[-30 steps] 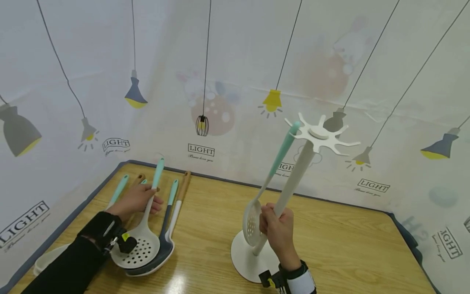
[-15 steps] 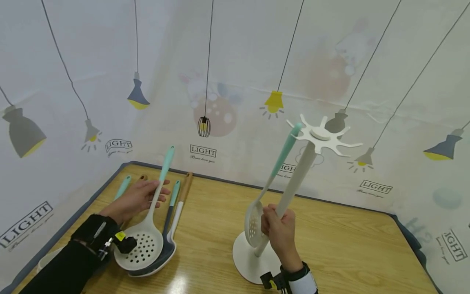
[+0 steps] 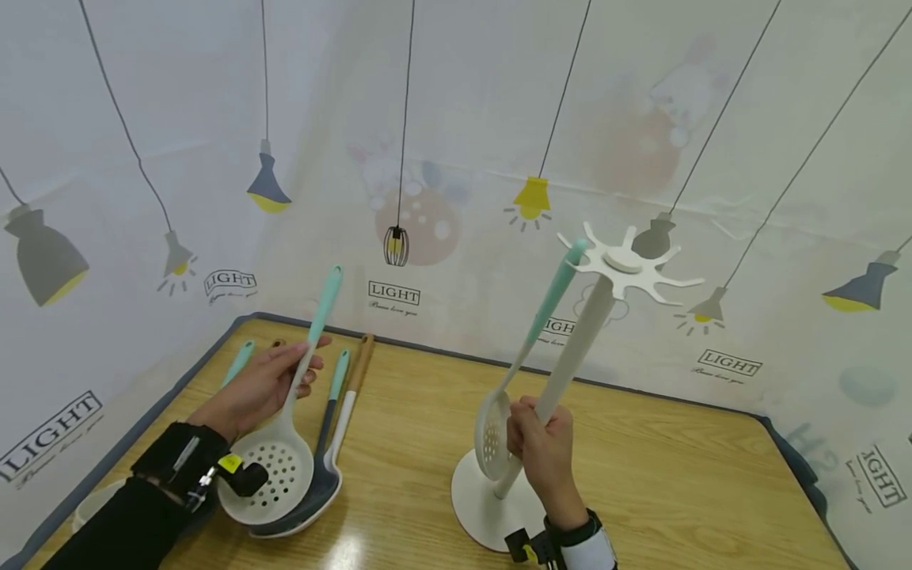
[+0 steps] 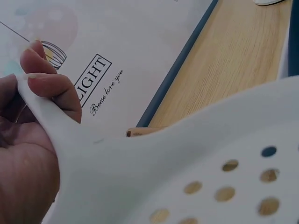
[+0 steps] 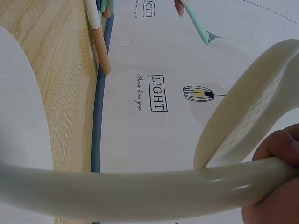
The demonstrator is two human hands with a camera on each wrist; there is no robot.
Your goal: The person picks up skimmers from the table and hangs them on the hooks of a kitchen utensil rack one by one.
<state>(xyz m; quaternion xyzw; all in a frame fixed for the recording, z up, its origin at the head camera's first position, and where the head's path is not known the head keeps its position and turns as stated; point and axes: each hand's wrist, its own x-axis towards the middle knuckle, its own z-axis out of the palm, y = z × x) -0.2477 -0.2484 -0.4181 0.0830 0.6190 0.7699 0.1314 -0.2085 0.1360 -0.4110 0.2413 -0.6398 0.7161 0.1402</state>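
Note:
My left hand (image 3: 245,392) pinches the neck of a white skimmer (image 3: 285,467) with a mint handle. The skimmer is tilted, handle end up, its holed bowl over a dark ladle (image 3: 313,503); whether they touch I cannot tell. In the left wrist view, fingers curl around the skimmer's (image 4: 103,172) white neck. My right hand (image 3: 549,451) grips the pole of a white utensil stand (image 3: 577,340), low down. From one arm of its top hangs a slotted spoon (image 3: 490,435) with a mint handle, its bowl beside the right hand.
A white utensil with a wooden handle (image 3: 356,364) lies beside the ladle. Further handles, one mint (image 3: 239,360), lie behind the left hand, partly hidden. A white piece (image 3: 96,503) shows past the left sleeve. The wooden table (image 3: 670,451) ends against a printed cloth wall (image 3: 470,301).
The left hand has raised the skimmer's handle end up and slightly right, and its fingers have curled in around the neck. The right hand and the stand look unmoved.

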